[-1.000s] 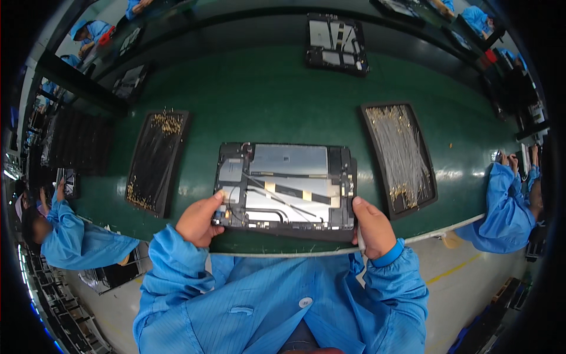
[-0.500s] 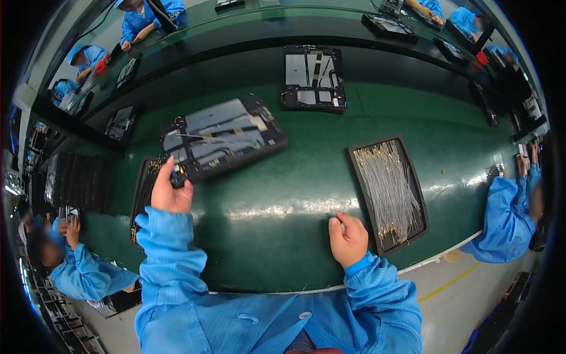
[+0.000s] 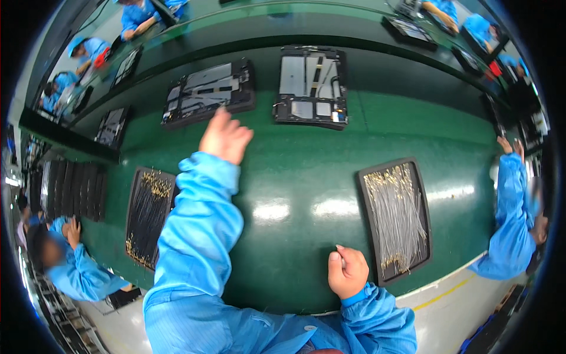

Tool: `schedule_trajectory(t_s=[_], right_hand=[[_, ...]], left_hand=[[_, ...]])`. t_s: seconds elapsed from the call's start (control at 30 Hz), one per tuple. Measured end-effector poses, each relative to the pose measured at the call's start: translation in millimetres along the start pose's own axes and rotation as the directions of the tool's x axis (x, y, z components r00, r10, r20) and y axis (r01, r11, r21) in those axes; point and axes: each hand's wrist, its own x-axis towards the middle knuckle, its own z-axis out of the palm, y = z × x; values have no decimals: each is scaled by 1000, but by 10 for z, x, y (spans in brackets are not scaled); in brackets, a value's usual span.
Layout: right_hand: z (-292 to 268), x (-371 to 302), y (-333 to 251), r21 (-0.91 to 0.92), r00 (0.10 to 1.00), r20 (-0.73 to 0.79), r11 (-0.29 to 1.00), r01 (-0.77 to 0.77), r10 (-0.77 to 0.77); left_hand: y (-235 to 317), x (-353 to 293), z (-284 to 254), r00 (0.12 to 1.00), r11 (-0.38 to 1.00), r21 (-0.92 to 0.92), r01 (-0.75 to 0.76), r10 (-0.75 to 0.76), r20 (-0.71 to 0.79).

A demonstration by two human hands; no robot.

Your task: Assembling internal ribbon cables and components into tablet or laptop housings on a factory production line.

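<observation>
My left hand (image 3: 226, 137) reaches forward, slightly blurred. Its fingers are spread at the near edge of an opened tablet-like device (image 3: 209, 89) in a black frame, with grey panels and dark flat cables inside. That hand holds nothing; whether a fingertip touches the device I cannot tell. A second opened device (image 3: 312, 85) of the same kind lies to the right of it. My right hand (image 3: 348, 272) is closed in a fist over the near part of the table, left of a tray of grey cables (image 3: 394, 221). What it grips, if anything, is too small to make out.
Left of my left forearm is a dark tray (image 3: 131, 218) of black cables with gold ends. Black slabs (image 3: 73, 190) stand stacked farther left. A raised dark shelf edge (image 3: 365, 52) runs behind the devices. Co-workers in blue sit at both sides and beyond the shelf.
My left hand has moved forward, put the device down at the back of the table beside the other one, and let go. My right hand stays closed near the same place.
</observation>
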Motion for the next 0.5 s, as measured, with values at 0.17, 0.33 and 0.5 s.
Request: schedule_trajectory(t_s=[0.17,0.33,0.5], right_hand=[[-6,-36,48,5,998,47,1000,31,-31],[-20,-34,90,12,997,45,998,61,-61],[-72,-46,126,-14,998,35,999,51,-51]], left_hand=[[-400,96,565,992,1000,3,31,-31,124],[-545,390,724,936,1000,-15,11,-15,-351],[-647,500,681,973,994,-105,-17,-8,-232]])
